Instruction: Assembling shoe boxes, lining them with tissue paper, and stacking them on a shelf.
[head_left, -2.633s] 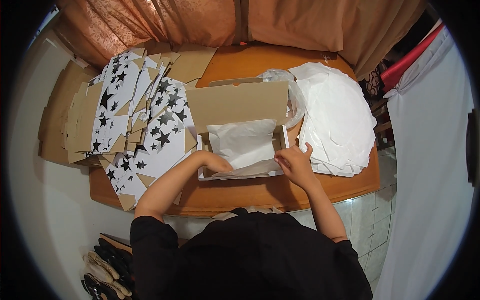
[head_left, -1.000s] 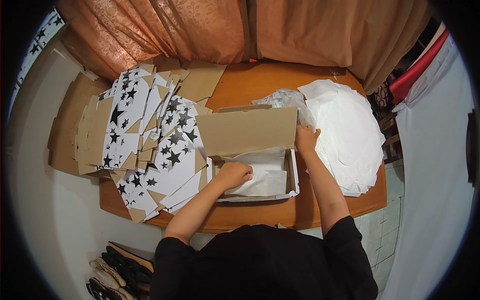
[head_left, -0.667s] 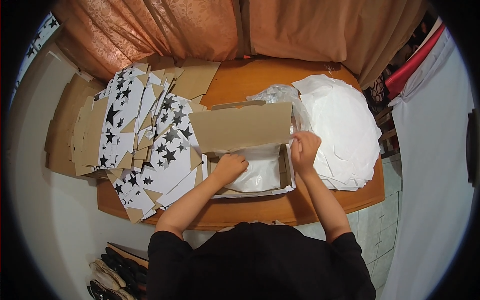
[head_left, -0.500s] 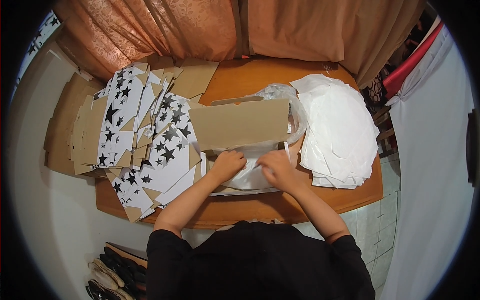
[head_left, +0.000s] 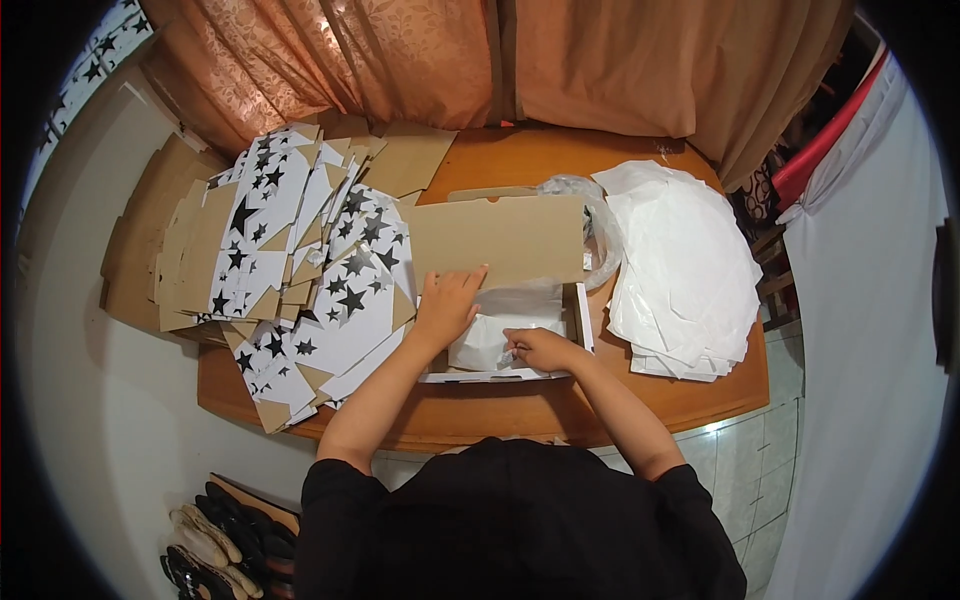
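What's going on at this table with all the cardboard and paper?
A person is lining an open cardboard box with white tissue paper. The left hand presses at the box's left side by the raised lid, while the right hand pinches the paper inside. Flat star-printed box blanks lie to the left, a stack of white sheets to the right.

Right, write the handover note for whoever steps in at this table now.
Left hand: flat on the back left corner of the open box, by its raised lid.
Right hand: pinching the white paper inside the box.
Spare white sheets are stacked to the right, flat star-print boxes piled to the left.
Done: one box folded up, paper laid inside.
Left: paper not yet smoothed, lid open.
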